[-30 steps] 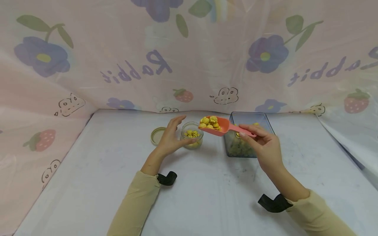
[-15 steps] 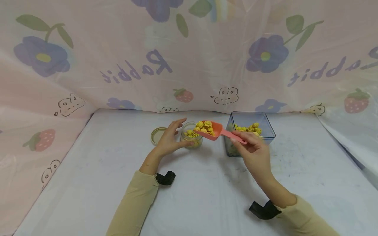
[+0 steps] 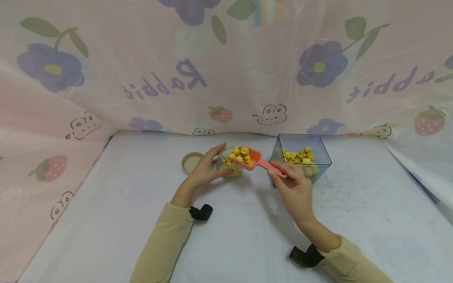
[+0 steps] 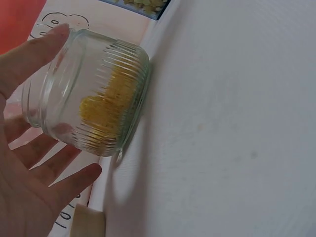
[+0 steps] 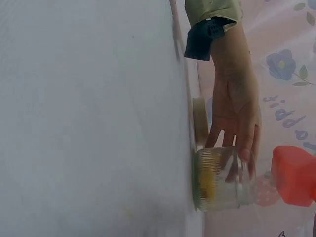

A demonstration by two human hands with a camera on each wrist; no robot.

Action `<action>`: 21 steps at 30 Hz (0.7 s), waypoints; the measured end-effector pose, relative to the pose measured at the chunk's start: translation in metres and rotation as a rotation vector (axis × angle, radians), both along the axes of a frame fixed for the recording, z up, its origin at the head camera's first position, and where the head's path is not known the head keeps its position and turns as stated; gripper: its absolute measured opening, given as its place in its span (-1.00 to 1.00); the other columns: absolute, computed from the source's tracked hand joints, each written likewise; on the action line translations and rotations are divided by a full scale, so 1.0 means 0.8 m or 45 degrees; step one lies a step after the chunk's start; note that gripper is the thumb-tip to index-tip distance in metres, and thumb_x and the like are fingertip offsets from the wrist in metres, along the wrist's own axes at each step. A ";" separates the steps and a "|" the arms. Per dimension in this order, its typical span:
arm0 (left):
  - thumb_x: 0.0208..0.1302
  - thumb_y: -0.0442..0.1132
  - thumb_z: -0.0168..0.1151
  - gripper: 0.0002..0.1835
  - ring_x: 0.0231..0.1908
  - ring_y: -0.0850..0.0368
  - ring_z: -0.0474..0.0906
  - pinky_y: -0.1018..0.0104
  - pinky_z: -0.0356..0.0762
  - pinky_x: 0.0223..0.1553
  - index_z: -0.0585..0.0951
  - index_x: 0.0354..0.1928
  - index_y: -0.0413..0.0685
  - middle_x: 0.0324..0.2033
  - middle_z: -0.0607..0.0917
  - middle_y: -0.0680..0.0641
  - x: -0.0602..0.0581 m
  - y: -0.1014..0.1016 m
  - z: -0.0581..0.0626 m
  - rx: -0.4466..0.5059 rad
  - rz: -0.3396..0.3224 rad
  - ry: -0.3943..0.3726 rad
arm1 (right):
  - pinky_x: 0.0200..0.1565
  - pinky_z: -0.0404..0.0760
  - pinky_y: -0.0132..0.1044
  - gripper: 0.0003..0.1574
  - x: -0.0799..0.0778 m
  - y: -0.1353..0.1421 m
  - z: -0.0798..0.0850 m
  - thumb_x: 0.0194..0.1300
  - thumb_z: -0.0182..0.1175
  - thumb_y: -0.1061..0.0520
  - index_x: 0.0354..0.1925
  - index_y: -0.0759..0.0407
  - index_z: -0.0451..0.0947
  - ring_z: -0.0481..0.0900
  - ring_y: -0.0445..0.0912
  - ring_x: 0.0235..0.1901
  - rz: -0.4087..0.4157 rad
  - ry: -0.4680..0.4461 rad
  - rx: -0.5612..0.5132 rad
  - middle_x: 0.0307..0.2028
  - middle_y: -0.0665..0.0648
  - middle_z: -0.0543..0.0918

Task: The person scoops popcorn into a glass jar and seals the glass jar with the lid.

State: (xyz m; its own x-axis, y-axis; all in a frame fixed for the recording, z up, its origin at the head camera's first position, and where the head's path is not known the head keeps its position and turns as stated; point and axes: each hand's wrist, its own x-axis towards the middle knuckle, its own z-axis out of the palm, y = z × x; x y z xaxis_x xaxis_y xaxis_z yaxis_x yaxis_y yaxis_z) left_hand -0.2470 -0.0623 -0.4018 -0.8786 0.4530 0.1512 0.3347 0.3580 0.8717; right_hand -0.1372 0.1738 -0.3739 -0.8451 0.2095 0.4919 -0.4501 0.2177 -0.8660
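My left hand [image 3: 202,169] holds a small glass jar [image 3: 231,174] upright on the table, thumb at the near side and fingers round the far side. Some yellow popcorn lies in the lower part of the jar, as the left wrist view shows through its ribbed wall [image 4: 129,54]. My right hand [image 3: 294,192] pinches the handle of a coral-pink scoop [image 3: 256,156] between thumb and fingers. Popcorn [image 3: 241,153] fills the front of the scoop, whose lip overlaps the jar's mouth in the head view. The scoop [image 5: 292,175] is above the jar's rim in the right wrist view.
A clear bluish square bin [image 3: 323,169] with more popcorn [image 3: 299,155] stands right of the jar, partly behind my right hand. The round jar lid [image 3: 184,166] lies left of the jar. A patterned pink curtain [image 3: 240,74] rises behind the white table [image 3: 116,204].
My right hand has carried the loaded scoop left and slightly down, from beside the bin to over the jar's mouth. My left hand has stayed nearly still at the jar.
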 end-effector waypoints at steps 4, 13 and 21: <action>0.04 -0.28 0.48 -0.07 0.36 -0.13 0.20 -0.01 0.33 0.30 0.19 0.44 -0.11 0.40 0.24 -0.18 -0.001 0.001 0.000 0.026 -0.005 -0.020 | -0.27 0.58 -0.59 -0.68 -0.001 -0.005 -0.006 0.14 0.30 0.41 -0.08 0.39 0.65 0.52 -0.19 -0.24 0.003 0.007 -0.032 -0.19 0.14 0.62; 0.06 -0.32 0.45 -0.13 0.32 -0.22 0.25 -0.01 0.42 0.23 0.22 0.41 -0.06 0.36 0.27 -0.18 -0.002 0.002 0.002 0.054 -0.013 -0.089 | -0.22 0.59 -0.58 -0.65 -0.001 -0.013 -0.011 0.15 0.30 0.40 -0.04 0.40 0.63 0.54 -0.20 -0.21 0.017 0.085 0.017 -0.18 0.28 0.61; 0.06 -0.32 0.45 -0.14 0.33 -0.19 0.25 0.03 0.42 0.23 0.23 0.40 0.00 0.36 0.27 -0.17 -0.003 0.003 0.002 0.083 -0.010 -0.127 | -0.21 0.56 -0.63 -0.65 -0.005 -0.013 -0.014 0.14 0.31 0.41 -0.05 0.43 0.62 0.53 -0.24 -0.22 -0.017 0.090 0.090 -0.18 0.29 0.63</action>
